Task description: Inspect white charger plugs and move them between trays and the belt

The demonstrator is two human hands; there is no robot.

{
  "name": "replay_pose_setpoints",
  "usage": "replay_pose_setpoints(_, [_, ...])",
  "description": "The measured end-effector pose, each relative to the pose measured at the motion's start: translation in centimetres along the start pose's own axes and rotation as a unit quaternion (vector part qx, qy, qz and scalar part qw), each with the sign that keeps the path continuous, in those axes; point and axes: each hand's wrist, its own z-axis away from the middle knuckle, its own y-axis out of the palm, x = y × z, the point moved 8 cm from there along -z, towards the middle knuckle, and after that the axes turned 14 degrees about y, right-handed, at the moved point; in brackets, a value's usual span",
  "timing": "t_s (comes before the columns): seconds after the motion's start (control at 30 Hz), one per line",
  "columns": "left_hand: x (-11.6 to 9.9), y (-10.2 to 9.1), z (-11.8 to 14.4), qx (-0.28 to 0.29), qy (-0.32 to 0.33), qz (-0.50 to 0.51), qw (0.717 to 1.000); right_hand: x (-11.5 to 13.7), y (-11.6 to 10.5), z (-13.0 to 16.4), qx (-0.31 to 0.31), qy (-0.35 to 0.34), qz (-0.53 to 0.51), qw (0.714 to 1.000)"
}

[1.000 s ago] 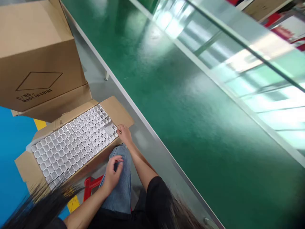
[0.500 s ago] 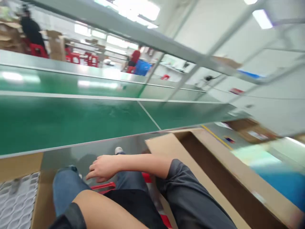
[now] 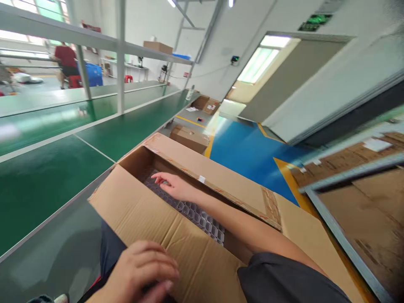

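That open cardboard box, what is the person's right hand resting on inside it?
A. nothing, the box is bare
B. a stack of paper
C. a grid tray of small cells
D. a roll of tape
C: inside the cardboard box, the right hand lies flat on a tray of small cells.

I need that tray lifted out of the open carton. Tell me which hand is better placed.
Right, probably. The right hand already reaches inside the open carton, fingers resting on the tray of small parts. The left hand lies outside the carton, by its near flap.
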Motion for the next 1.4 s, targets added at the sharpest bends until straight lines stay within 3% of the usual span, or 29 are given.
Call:
replay_pose_setpoints(0.13, [4.4, 2.6, -3.4, 0.114, 0.015, -0.107, 0.988, -12.8, 6.6, 2.1, 0.138, 0.082, 0.233, 0.959])
replay_pose_setpoints(0.23, [6.8, 5.1, -4.1, 0.117, 0.016, -0.172, 0.978, -20.2, 7.4, 3.6, 0.177, 0.118, 0.254, 0.944])
replay_pose_setpoints(0.33, [8.1, 7.0, -3.2, 0.079, -0.015, -0.154, 0.985, -24.4, 7.3, 4.8, 0.193, 0.093, 0.254, 0.943])
replay_pose_setpoints(0.5, [8.7, 7.9, -2.4, 0.060, -0.024, -0.140, 0.988, -25.2, 9.1, 6.4, 0.225, 0.004, 0.224, 0.948])
replay_pose_setpoints(0.8, [8.8, 8.4, -2.9, 0.082, 0.040, -0.201, 0.975, -28.2, 10.9, 8.0, 0.221, -0.016, 0.216, 0.951])
replay_pose_setpoints(1.17, [8.8, 8.2, -2.6, 0.103, 0.028, -0.177, 0.978, -28.2, 13.9, 8.7, 0.149, -0.095, 0.185, 0.967])
replay_pose_setpoints(1.4, [8.5, 7.8, -2.6, 0.128, 0.022, -0.183, 0.975, -27.2, 15.2, 8.4, 0.127, -0.136, 0.209, 0.960])
